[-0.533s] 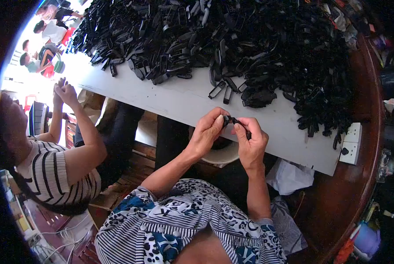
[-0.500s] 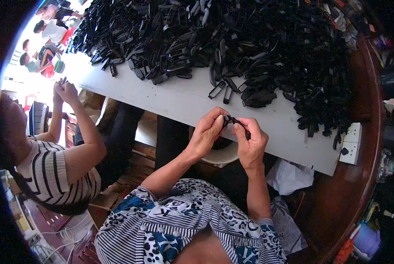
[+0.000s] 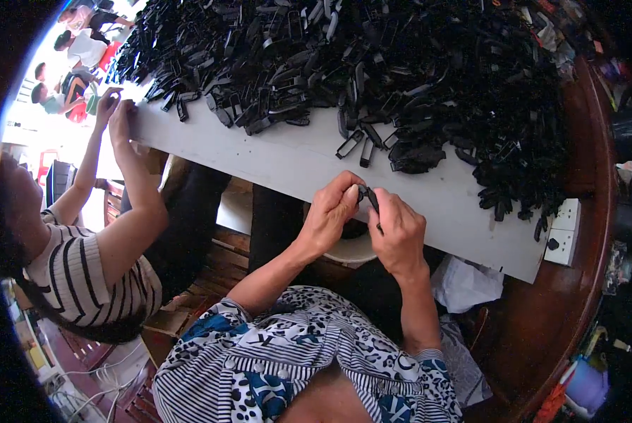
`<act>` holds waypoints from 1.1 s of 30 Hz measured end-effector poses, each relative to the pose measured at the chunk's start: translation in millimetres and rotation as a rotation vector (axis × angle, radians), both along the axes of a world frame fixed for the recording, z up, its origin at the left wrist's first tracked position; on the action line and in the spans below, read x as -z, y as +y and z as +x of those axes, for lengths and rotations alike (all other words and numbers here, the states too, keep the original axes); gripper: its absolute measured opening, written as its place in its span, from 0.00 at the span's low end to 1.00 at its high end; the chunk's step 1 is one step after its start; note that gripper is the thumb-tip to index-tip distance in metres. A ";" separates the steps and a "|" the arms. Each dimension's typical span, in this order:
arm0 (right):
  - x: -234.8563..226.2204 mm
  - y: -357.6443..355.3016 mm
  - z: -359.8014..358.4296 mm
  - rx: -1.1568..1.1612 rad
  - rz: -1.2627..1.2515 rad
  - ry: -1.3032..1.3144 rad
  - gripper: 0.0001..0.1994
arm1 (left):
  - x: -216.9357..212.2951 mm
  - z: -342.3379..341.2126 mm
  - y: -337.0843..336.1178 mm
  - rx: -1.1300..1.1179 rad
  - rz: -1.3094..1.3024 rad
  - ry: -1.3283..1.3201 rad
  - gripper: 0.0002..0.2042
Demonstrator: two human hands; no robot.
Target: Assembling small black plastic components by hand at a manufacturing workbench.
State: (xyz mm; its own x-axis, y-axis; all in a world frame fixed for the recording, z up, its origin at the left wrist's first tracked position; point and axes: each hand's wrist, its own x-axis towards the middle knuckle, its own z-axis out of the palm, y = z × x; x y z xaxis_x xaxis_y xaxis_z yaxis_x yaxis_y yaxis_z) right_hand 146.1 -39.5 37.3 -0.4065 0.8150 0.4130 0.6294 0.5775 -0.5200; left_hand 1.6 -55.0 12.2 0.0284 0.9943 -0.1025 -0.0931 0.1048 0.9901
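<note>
My left hand (image 3: 332, 213) pinches a small black plastic piece (image 3: 362, 191) between thumb and fingertips, just off the table's near edge. My right hand (image 3: 398, 233) is closed round a slim dark part (image 3: 374, 202) whose upper end meets that piece; most of it is hidden by my fingers, and its exact kind is too small to tell. A large heap of black plastic parts (image 3: 281, 67) covers much of the white table (image 3: 274, 158). Several black frame-shaped parts (image 3: 350, 144) lie loose at the heap's near side. Below my hands sits a pale bowl (image 3: 351, 251), partly hidden.
To my left a person in a striped top (image 3: 83, 275) works with both hands at the table. At the right stand a white power strip (image 3: 563, 231) and a brown wooden edge (image 3: 605, 176). A white plastic bag (image 3: 468, 282) hangs under the table's right part.
My right hand has turned, so its back faces up more and the dark part in it stands steeper. My left hand stays nearly still. The neighbour's hands have moved towards the table.
</note>
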 end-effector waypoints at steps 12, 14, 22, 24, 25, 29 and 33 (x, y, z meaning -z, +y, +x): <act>-2.9 -3.7 -0.6 -0.014 -0.040 -0.146 0.05 | -17.2 -1.9 -3.0 0.063 -0.081 0.122 0.09; -2.0 -4.2 1.8 -0.085 -0.018 -0.185 0.05 | -17.3 -1.4 -3.1 0.062 -0.085 0.146 0.09; 0.9 -15.1 -7.4 0.026 -0.020 -0.083 0.13 | 0.8 11.6 -2.4 -0.019 -0.131 -0.272 0.08; -3.9 -19.1 -2.5 -0.006 -0.292 0.231 0.24 | 2.2 10.3 -2.2 -0.051 -0.055 -0.322 0.08; 5.1 -24.9 8.5 0.003 -0.515 0.509 0.28 | -1.3 9.9 -3.5 -0.085 -0.061 -0.368 0.09; 8.8 -23.6 11.7 0.003 -0.650 0.784 0.32 | -1.8 13.3 -7.8 0.092 0.135 -0.320 0.15; 10.4 -21.9 8.4 -0.092 -0.506 0.546 0.26 | -5.2 17.5 -15.3 0.080 0.034 -0.495 0.16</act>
State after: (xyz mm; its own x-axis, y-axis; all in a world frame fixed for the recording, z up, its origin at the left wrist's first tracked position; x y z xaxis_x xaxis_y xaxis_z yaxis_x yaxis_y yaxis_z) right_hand 154.4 -61.5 26.9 -0.3267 0.9317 0.1588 0.1668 0.2223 -0.9606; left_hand 19.0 -70.3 17.4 0.1419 0.9896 -0.0246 -0.5456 0.0989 0.8322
